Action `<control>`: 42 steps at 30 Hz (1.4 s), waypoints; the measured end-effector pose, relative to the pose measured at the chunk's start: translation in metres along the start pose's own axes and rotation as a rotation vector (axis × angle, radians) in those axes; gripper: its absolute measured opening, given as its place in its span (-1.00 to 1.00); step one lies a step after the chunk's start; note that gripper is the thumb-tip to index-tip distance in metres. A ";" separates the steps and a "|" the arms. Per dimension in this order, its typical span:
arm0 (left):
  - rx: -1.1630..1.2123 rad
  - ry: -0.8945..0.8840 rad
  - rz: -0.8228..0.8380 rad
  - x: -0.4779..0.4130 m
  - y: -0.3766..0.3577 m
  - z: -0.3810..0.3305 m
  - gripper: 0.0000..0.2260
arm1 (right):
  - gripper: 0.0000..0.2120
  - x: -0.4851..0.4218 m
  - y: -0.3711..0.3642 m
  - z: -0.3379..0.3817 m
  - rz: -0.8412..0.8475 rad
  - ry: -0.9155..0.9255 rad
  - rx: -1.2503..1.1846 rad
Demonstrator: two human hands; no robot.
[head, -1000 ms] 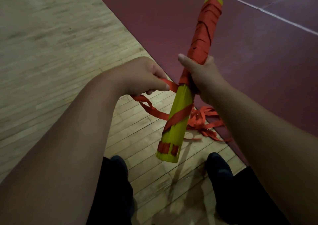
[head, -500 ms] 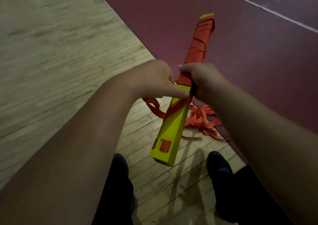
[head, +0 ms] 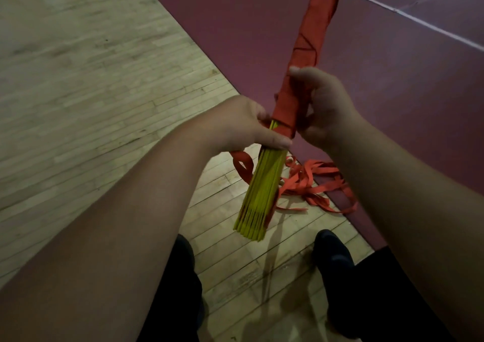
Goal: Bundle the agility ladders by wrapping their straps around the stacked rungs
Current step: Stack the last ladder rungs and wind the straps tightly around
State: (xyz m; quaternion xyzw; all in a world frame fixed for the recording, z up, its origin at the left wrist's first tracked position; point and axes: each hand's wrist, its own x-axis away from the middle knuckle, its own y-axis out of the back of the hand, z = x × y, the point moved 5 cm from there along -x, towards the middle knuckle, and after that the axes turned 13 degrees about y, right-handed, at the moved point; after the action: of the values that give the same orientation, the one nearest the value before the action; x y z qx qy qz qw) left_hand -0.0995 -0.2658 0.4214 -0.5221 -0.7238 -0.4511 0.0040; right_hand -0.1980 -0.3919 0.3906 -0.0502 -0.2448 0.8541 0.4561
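The stack of flat yellow plastic rungs point(head: 259, 187) is turned edge-on now, not flat-face like half a second ago. It's held up over the wooden plank floor point(head: 91, 93). The left hand point(head: 243, 124) grips it right where the red fabric strap wrapping point(head: 311, 46) ends, and the right hand point(head: 322, 108) is curled round the wrapped part. The loose red strap tail point(head: 314, 184) is piled on the floor.

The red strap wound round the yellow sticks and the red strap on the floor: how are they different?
The wound red fabric strap lies tight and flat around the stacked yellow rungs; the loose red strap is a tangled heap. The wound strap is held up; the loose strap rests on the floor. Both are red.
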 end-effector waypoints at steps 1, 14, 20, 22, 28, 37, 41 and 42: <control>0.079 -0.017 0.080 0.000 0.000 0.002 -0.71 | -0.72 0.003 -0.002 0.003 0.038 -0.009 -0.099; 0.039 -0.018 0.154 -0.012 -0.008 0.007 -0.82 | -0.68 0.000 -0.001 -0.004 0.000 -0.089 0.003; -0.274 -0.013 0.103 -0.015 -0.020 0.004 -0.85 | -0.57 -0.002 0.005 -0.010 -0.046 0.044 0.374; -0.330 -0.008 0.083 -0.015 -0.025 0.001 -0.85 | -0.56 -0.002 0.004 -0.011 -0.049 0.087 0.504; -0.473 -0.001 -0.008 -0.019 -0.033 -0.003 -0.73 | -0.57 -0.002 0.002 -0.012 -0.105 0.172 0.764; -0.269 -0.018 0.094 -0.011 -0.015 0.008 -0.66 | -0.64 0.000 0.004 0.000 -0.032 0.162 0.822; -0.386 -0.043 -0.028 -0.012 -0.006 0.009 -0.62 | -0.62 -0.002 0.006 0.006 -0.027 0.250 0.969; -0.416 -0.055 -0.070 -0.011 -0.005 0.009 -0.66 | -0.60 -0.003 0.008 0.007 -0.030 0.259 0.997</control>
State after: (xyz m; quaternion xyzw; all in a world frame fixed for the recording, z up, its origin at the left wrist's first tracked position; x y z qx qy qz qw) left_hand -0.0944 -0.2689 0.4073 -0.4983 -0.6325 -0.5763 -0.1395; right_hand -0.2039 -0.4006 0.3924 0.0717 0.2499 0.8472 0.4634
